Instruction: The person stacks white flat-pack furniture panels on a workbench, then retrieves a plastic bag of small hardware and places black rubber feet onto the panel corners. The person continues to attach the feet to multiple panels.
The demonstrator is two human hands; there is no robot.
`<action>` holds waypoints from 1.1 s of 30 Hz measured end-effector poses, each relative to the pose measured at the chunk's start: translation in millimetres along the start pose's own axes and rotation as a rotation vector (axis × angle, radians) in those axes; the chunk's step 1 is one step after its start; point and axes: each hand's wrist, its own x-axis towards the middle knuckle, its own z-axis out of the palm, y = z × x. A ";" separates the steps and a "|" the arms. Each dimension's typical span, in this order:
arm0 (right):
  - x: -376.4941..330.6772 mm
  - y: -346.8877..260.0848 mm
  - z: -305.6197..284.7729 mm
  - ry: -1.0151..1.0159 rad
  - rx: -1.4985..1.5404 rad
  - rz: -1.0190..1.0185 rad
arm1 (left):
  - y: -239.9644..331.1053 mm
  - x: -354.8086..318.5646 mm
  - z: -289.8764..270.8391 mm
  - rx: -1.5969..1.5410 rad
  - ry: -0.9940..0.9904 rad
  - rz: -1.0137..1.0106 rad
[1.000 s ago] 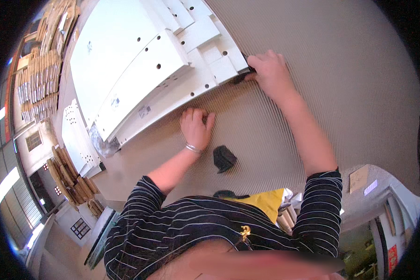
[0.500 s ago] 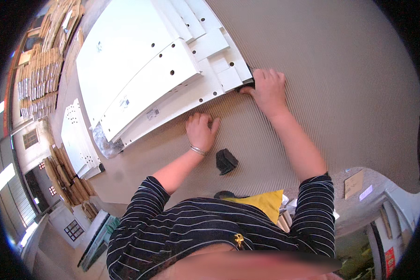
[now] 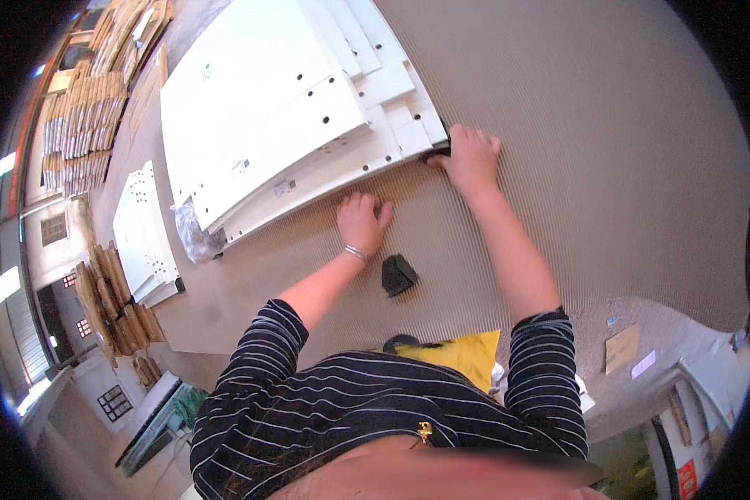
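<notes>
Hiding: the right hand (image 3: pixel 470 157) covers a small dark thing at the corner of the white panels (image 3: pixel 292 125); what that thing is cannot be told, nor whether the fingers grip it.
Left hand: the left hand (image 3: pixel 361 220) lies palm down, fingers loosely curled, on the ribbed sheet (image 3: pixel 608 150), just below the long edge of the panels, holding nothing; a thin bracelet (image 3: pixel 356 252) circles its wrist.
Right hand: fingers spread and bent over the panel corner, touching it.
Panels: a stack of flat white boards with drilled holes, lying slantwise across the upper left of the ribbed sheet.
Small block: a black block (image 3: pixel 398 273) lies on the sheet near the left wrist, apart from both hands.
Blurred: the lower edge, under the striped shirt, is smeared and unreadable.
Surface: a brown corrugated sheet covering a wide table.
Room: a second white perforated board (image 3: pixel 144 233) lies left of the stack, with a crumpled clear bag (image 3: pixel 193 237) between them; bundles of wooden slats (image 3: pixel 83 117) sit at far left.
Open room: the sheet to the right of the right hand is bare out to its edge.
Near edge: a yellow bag (image 3: pixel 462 354) sits at the table's near edge against the body.
</notes>
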 end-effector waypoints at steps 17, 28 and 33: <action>-152.0 -21.7 2.5 -0.118 0.428 0.029 | -3.0 -82.1 -30.8 -0.703 0.003 -0.352; -201.6 -47.3 31.7 -0.271 0.237 -0.295 | 46.1 -134.9 -22.0 -0.825 -0.193 -0.423; -195.1 -61.8 -1.5 -0.467 0.654 0.004 | 61.1 -129.1 -40.2 -1.827 -0.154 -0.910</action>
